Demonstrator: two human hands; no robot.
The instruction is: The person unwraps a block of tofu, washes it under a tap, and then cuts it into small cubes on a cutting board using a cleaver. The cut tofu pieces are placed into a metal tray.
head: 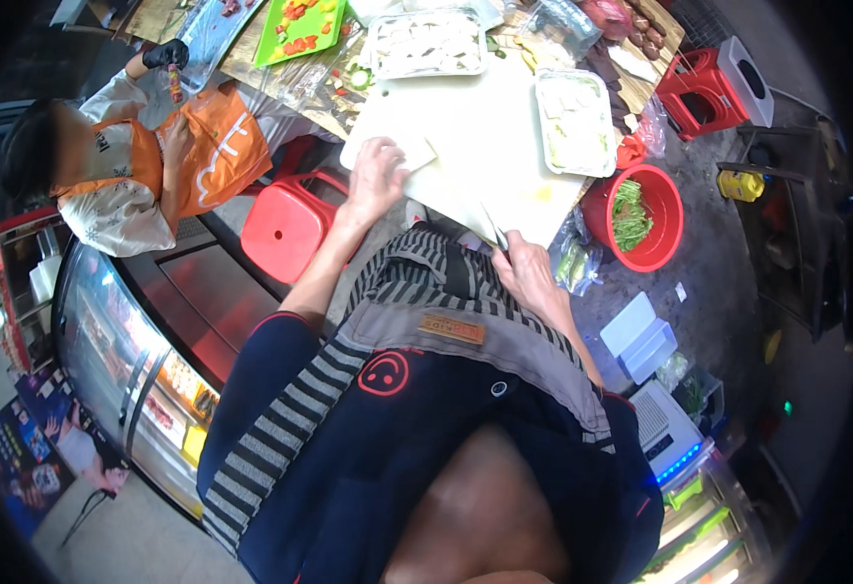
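My left hand [380, 174] rests on a white block of food [417, 152], perhaps tofu, at the left side of a white cutting board [470, 124]. Its fingers are bent over the block. At the board's near edge my right hand [527, 266] is closed around the handle of a knife [498, 232]; glare hides most of the blade. Behind the board stands a foil tray of white pieces [428, 44]. Another foil tray [576, 124], with white and green pieces, sits on the board's right side.
A green tray of cut peppers [298, 31] lies at the back left. To the left, a person in an orange apron [211, 146] holds a skewer. A red stool [284, 230] stands below the table; a red bucket of green stalks [634, 219] is at the right.
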